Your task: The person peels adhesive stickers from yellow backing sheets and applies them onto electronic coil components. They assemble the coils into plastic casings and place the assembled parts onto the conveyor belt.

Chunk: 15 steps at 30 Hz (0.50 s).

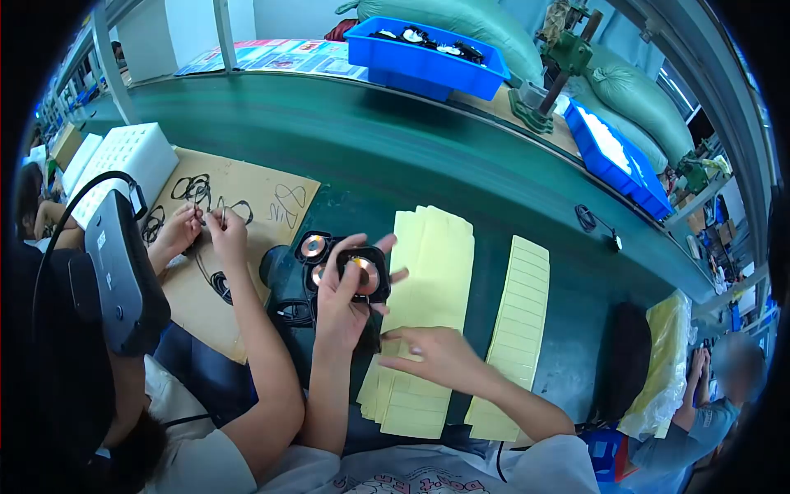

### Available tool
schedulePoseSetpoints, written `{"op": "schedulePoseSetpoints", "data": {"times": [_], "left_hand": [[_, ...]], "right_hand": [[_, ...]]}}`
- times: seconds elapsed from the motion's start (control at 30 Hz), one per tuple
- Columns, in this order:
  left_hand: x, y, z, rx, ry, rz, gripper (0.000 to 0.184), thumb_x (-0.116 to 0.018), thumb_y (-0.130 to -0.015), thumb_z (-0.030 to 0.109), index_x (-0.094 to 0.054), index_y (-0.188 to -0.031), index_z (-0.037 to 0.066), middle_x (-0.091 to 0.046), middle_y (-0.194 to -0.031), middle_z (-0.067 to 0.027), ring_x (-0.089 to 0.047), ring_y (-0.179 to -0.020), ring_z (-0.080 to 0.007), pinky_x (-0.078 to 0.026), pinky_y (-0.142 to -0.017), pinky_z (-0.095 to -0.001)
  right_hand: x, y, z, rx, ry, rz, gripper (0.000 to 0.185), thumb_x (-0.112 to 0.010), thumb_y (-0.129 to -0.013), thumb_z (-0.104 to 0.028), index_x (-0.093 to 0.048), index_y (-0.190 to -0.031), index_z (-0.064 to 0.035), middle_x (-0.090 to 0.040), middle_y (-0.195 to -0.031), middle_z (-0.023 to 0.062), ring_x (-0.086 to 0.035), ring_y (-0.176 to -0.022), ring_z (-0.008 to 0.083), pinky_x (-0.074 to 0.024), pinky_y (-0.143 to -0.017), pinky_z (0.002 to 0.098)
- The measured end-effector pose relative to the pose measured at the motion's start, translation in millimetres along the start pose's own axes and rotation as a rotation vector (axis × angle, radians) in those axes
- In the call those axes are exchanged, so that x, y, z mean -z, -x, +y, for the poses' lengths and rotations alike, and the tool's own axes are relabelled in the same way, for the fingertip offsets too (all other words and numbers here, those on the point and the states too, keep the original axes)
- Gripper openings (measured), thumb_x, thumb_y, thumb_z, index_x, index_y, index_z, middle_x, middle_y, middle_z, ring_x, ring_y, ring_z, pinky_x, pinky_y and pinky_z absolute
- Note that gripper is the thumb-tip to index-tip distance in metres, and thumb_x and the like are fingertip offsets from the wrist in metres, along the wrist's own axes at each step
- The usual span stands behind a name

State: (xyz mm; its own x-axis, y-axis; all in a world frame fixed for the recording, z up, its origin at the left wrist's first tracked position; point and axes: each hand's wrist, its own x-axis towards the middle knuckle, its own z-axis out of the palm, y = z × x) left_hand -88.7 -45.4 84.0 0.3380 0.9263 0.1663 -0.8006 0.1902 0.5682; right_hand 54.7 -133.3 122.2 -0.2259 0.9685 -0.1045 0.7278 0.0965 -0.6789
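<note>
My left hand [341, 300] is closed around a round black charger housing with a copper coil [368, 277], coil side up. Beside that hand, more black housings with copper coils [313, 246] lie on the green bench, partly hidden by my fingers. My right hand [436, 356] is over the lower part of a stack of yellow label sheets [428, 280]; its thumb and forefinger are apart, and I see nothing between them. Further right lies a narrower yellow sheet strip [518, 317] marked with lines. A coiled black cable [294, 312] rests left of my left hand.
At left, a co-worker's hands [202, 226] handle black cables over a cardboard sheet [284, 185]. A green conveyor belt [288, 103] runs behind, carrying a black cable [599, 224]. Blue bins [428, 62] stand beyond it. Another person [708, 412] sits at right.
</note>
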Motion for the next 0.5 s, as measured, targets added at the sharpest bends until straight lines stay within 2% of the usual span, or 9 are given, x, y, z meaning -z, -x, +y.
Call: {"op": "schedulePoseSetpoints", "data": {"times": [0.07, 0.1, 0.17, 0.27, 0.33, 0.43, 0.5], "left_hand": [[4.7, -3.0, -0.5, -0.102, -0.046, 0.025, 0.043, -0.047, -0.094, 0.018, -0.030, -0.132, 0.007, -0.039, -0.134, -0.0224, -0.057, -0.107, -0.0331, -0.059, -0.059, -0.0296], [0.1, -3.6, -1.1, -0.190, -0.246, 0.138, 0.044, -0.048, -0.094, 0.019, -0.030, -0.132, 0.008, -0.040, -0.134, -0.0204, -0.057, -0.107, -0.0306, -0.059, -0.059, -0.0292], [1.6, -5.2, 0.1, -0.297, -0.482, 0.297, 0.049, -0.048, -0.094, 0.016, -0.024, -0.135, 0.010, -0.039, -0.135, -0.0149, -0.057, -0.105, -0.0239, -0.059, -0.062, -0.0296], [15.1, -9.6, 2.8, -0.386, -0.625, 0.442, 0.051, -0.049, -0.093, 0.012, -0.022, -0.137, 0.010, -0.038, -0.136, -0.0121, -0.057, -0.096, -0.0183, -0.058, -0.065, -0.0290], [25.2, -11.6, 4.5, -0.423, -0.927, 0.489, 0.058, -0.048, -0.091, 0.006, -0.017, -0.140, 0.009, -0.048, -0.129, -0.0151, -0.060, -0.083, -0.0143, -0.055, -0.061, -0.0267], [28.8, -10.8, 7.3, -0.365, -1.244, 0.541, 0.063, -0.050, -0.088, 0.005, -0.015, -0.141, 0.007, -0.056, -0.118, -0.0176, -0.064, -0.083, -0.0202, -0.052, -0.057, -0.0310], [28.9, -11.2, 10.0, -0.314, -1.300, 0.615, 0.065, -0.053, -0.087, 0.008, -0.018, -0.142, 0.008, -0.063, -0.105, -0.0161, -0.065, -0.071, -0.0214, -0.050, -0.055, -0.0316]], "right_hand": [[-18.9, -15.2, 7.3, 0.028, -0.102, -0.046, 0.031, -0.054, -0.087, -0.040, -0.065, -0.089, -0.0111, -0.063, -0.070, 0.0122, -0.062, -0.068, 0.0292, -0.0465, -0.060, 0.0402], [-31.4, -27.5, 19.4, 0.119, -0.203, 0.035, 0.025, -0.051, -0.089, -0.031, -0.064, -0.088, -0.0095, -0.063, -0.069, 0.0102, -0.062, -0.065, 0.0293, -0.0463, -0.060, 0.0397], [-32.6, -54.5, 23.1, 0.142, -0.248, 0.026, 0.026, -0.052, -0.088, -0.031, -0.064, -0.086, -0.0086, -0.063, -0.068, 0.0111, -0.061, -0.064, 0.0302, -0.0463, -0.059, 0.0399], [-27.4, -80.5, 13.4, 0.128, -0.178, -0.003, 0.025, -0.054, -0.086, -0.031, -0.064, -0.086, -0.0083, -0.062, -0.066, 0.0121, -0.061, -0.063, 0.0312, -0.0461, -0.058, 0.0400], [-31.0, -85.7, 10.7, 0.130, -0.107, -0.021, 0.026, -0.056, -0.086, -0.031, -0.064, -0.089, -0.0071, -0.061, -0.065, 0.0121, -0.060, -0.061, 0.0293, -0.0454, -0.058, 0.0382], [-37.3, -85.5, 11.1, 0.163, -0.084, -0.054, 0.027, -0.057, -0.086, -0.030, -0.063, -0.094, -0.0054, -0.058, -0.061, 0.0107, -0.056, -0.056, 0.0231, -0.0431, -0.057, 0.0337], [-33.7, -77.1, 8.8, 0.172, -0.141, -0.086, 0.025, -0.058, -0.087, -0.029, -0.064, -0.097, -0.0070, -0.055, -0.058, 0.0091, -0.053, -0.052, 0.0199, -0.0409, -0.054, 0.0320]]}}
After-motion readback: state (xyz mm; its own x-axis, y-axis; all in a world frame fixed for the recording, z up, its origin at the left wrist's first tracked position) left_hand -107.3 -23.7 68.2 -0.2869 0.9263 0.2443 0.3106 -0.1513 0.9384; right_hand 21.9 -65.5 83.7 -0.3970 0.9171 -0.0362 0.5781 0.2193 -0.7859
